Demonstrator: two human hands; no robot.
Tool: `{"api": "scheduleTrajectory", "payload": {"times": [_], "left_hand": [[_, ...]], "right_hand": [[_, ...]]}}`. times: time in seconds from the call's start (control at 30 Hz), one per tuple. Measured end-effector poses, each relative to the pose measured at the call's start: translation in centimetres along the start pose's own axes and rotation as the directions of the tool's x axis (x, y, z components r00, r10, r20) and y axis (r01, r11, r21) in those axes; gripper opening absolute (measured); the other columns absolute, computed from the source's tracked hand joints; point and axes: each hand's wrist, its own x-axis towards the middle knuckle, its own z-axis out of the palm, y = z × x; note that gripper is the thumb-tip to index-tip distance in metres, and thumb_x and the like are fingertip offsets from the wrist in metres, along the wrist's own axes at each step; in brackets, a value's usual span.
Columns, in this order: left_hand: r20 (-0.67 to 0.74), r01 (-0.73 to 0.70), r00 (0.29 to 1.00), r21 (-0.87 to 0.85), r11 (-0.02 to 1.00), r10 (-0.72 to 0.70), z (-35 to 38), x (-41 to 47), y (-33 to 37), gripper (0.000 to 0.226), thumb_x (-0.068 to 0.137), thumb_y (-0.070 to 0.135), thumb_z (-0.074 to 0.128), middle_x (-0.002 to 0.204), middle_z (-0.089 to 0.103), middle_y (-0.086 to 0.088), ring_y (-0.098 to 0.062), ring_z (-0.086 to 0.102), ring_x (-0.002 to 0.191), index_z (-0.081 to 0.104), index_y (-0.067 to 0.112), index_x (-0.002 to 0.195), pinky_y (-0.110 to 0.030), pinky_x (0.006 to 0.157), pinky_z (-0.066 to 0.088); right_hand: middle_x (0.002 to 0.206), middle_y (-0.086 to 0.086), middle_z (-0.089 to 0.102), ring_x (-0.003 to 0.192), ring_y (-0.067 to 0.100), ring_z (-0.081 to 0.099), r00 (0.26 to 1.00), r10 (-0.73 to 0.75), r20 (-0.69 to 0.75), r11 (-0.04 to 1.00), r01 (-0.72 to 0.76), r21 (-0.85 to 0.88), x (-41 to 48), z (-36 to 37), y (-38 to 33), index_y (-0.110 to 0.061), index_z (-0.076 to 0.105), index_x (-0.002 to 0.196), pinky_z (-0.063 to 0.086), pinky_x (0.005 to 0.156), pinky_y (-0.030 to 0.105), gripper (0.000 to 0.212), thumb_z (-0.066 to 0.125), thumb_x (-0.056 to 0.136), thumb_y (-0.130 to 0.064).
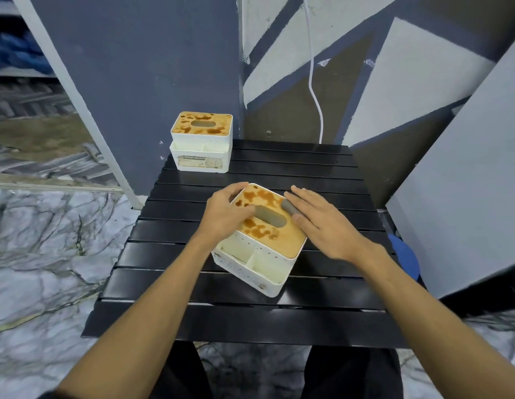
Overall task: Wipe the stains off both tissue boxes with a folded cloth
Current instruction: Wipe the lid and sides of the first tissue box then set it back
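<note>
The near tissue box (259, 263), white with a tan lid, sits turned at an angle on the black slatted table (250, 315). Brown stains cover the far part of its lid and a patch near the slot. My left hand (224, 211) grips its far left corner, thumb lying on the lid by the slot. My right hand (322, 223) presses a folded grey cloth (290, 209) onto the lid's right edge with straight fingers. A second tissue box (201, 142), its lid also stained brown, stands at the table's far left corner.
A grey panel (463, 180) leans close on the right, with a blue object (406, 254) at its foot. A white cable (315, 90) hangs down the painted wall behind the table. Marble-pattern floor (43, 254) lies to the left.
</note>
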Motion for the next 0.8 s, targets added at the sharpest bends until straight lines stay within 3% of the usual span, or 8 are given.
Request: {"api": "scheduleTrajectory", "payload": {"times": [0.1, 0.17, 0.27, 0.33, 0.4, 0.53, 0.67, 0.8], "left_hand": [[0.148, -0.031, 0.989, 0.067, 0.997, 0.021, -1.3, 0.9, 0.7, 0.052, 0.091, 0.022, 0.072, 0.126, 0.063, 0.005, -0.013, 0.066, 0.105, 0.056, 0.029, 0.14, -0.021, 0.077, 0.057], [0.159, -0.041, 0.987, 0.106, 0.994, 0.024, -1.4, 1.2, 1.2, 0.055, 0.091, 0.025, 0.072, 0.134, 0.06, 0.005, -0.013, 0.064, 0.106, 0.055, 0.03, 0.143, -0.02, 0.079, 0.054], [-0.126, -0.031, 0.991, 0.14, 0.99, 0.049, -0.3, 0.7, 1.1, 0.068, 0.085, 0.032, 0.08, 0.144, 0.053, 0.007, -0.012, 0.059, 0.117, 0.05, 0.031, 0.146, -0.025, 0.089, 0.053], [-0.348, 0.009, 0.937, 0.084, 0.996, 0.021, 0.7, -0.7, 0.6, 0.071, 0.084, 0.036, 0.08, 0.148, 0.051, 0.004, -0.019, 0.05, 0.134, 0.048, 0.029, 0.147, -0.04, 0.107, 0.047], [-0.44, 0.055, 0.896, -0.004, 0.998, -0.051, 1.6, -2.5, 0.0, 0.074, 0.086, 0.037, 0.077, 0.152, 0.047, 0.001, -0.019, 0.041, 0.141, 0.043, 0.025, 0.15, -0.041, 0.111, 0.039], [-0.47, 0.129, 0.877, 0.022, 0.991, -0.103, 2.9, -4.1, -0.8, 0.085, 0.083, 0.047, 0.076, 0.155, 0.039, 0.003, -0.018, 0.031, 0.146, 0.035, 0.023, 0.154, -0.045, 0.111, 0.036], [-0.447, 0.056, 0.894, 0.079, 0.995, -0.015, 2.8, -3.7, -0.8, 0.068, 0.081, 0.045, 0.079, 0.122, 0.046, 0.016, -0.016, 0.041, 0.137, 0.052, 0.025, 0.14, -0.034, 0.094, 0.039], [-0.363, 0.021, 0.931, 0.102, 0.995, 0.018, 2.3, -2.4, -1.5, 0.075, 0.081, 0.047, 0.079, 0.148, 0.052, 0.0, -0.02, 0.031, 0.149, 0.05, 0.025, 0.147, -0.046, 0.117, 0.034]], "right_hand": [[0.161, -0.008, 0.018, 0.148, 0.011, 0.012, 1.0, -0.011, -0.026, 1.0, 0.01, -0.014, -1.2, 0.6, -1.3, -0.028, 0.028, 0.151, 0.013, 0.12, 0.029, 0.056, 0.02, 0.099, -0.048], [0.161, -0.006, 0.019, 0.148, 0.013, 0.013, 0.996, 0.056, -0.072, 0.997, -0.06, -0.055, -1.8, 1.2, -2.8, -0.027, 0.028, 0.152, 0.015, 0.118, 0.03, 0.057, 0.017, 0.099, -0.047], [0.159, 0.003, 0.025, 0.146, 0.021, 0.021, 0.96, 0.194, -0.2, 0.971, -0.216, -0.098, -2.3, 2.5, -5.3, -0.022, 0.032, 0.15, 0.027, 0.114, 0.038, 0.059, 0.015, 0.098, -0.043], [0.157, 0.009, 0.029, 0.144, 0.027, 0.027, 0.924, 0.266, -0.274, 0.951, -0.298, -0.079, -2.3, 3.3, -7.0, -0.017, 0.037, 0.147, 0.034, 0.109, 0.042, 0.059, 0.015, 0.097, -0.041], [0.157, 0.012, 0.028, 0.144, 0.03, 0.027, 0.897, 0.321, -0.305, 0.936, -0.349, -0.041, -2.3, 4.1, -8.2, -0.015, 0.039, 0.145, 0.037, 0.106, 0.044, 0.052, 0.022, 0.1, -0.035], [0.146, 0.012, 0.036, 0.139, 0.031, 0.031, 0.879, 0.312, -0.362, 0.944, -0.329, 0.015, -2.5, 4.7, -8.9, -0.012, 0.045, 0.139, 0.041, 0.102, 0.047, 0.044, 0.035, 0.1, -0.028], [0.141, 0.003, 0.044, 0.144, 0.028, 0.027, 0.909, 0.216, -0.357, 0.975, -0.219, 0.032, -3.1, 4.5, -8.0, -0.012, 0.045, 0.141, 0.038, 0.107, 0.045, 0.045, 0.037, 0.101, -0.03], [0.157, -0.001, 0.031, 0.149, 0.023, 0.013, 0.934, 0.15, -0.324, 0.979, -0.187, -0.084, -3.8, 4.5, -7.8, -0.017, 0.036, 0.148, 0.031, 0.112, 0.04, 0.052, 0.023, 0.102, -0.039]]}}
